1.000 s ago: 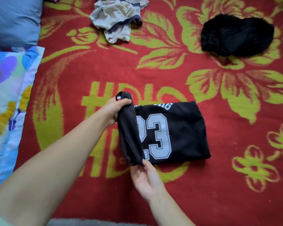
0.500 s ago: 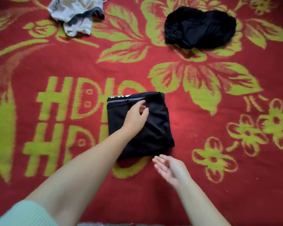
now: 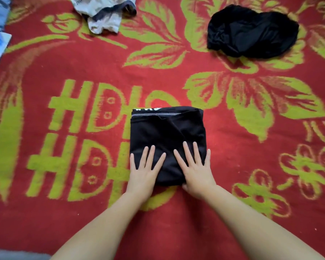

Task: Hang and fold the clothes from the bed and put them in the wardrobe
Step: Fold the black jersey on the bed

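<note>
While the folded black jersey (image 3: 167, 136) lies on the red floral blanket (image 3: 176, 72), left hand (image 3: 144, 173) and right hand (image 3: 195, 171) press it, fingers flat and spread, apparently grasping nothing.

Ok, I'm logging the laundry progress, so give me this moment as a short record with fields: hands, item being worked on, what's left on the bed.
left hand: left hand flat, fingers spread, pressing the near left part of the folded black shirt
right hand: right hand flat, fingers spread, pressing its near right part
folded item: compact square, stitched hem along the far edge
unfolded: crumpled black garment far right; white and grey garment far left
surface: red floral blanket
</note>
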### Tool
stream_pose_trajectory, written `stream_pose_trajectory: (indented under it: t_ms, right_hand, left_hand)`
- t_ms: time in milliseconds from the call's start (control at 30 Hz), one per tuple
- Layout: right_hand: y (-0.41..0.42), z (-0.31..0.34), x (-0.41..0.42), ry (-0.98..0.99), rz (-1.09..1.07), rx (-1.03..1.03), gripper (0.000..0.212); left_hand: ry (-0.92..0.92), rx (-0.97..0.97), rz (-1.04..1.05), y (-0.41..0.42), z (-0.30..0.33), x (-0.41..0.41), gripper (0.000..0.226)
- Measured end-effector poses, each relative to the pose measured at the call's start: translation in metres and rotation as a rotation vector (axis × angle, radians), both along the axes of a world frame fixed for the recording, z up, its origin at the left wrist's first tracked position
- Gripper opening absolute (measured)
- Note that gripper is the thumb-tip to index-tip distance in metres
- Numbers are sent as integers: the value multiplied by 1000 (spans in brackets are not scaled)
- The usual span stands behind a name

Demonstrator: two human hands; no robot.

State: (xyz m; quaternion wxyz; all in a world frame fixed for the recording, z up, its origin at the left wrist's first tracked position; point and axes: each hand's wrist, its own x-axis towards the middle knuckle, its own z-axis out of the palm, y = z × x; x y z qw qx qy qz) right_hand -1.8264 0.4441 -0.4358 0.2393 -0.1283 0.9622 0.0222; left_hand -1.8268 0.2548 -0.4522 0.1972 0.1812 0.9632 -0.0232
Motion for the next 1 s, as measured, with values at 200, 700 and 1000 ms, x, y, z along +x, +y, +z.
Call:
stream_pose_trajectory:
  t_ms: [200, 700, 1000]
  right_hand:
    - [-2, -4, -1, -33, 37, 3, 122]
    - [-34, 122, -27, -106, -23, -72, 67]
    - [-102, 158, 47, -254, 130, -34, 70]
  left_hand:
    - [65, 88, -61, -8, -9, -12, 94]
    - [-288, 12, -159, -46, 143, -52, 78]
    - [-346, -13, -31, -111, 159, 52, 84]
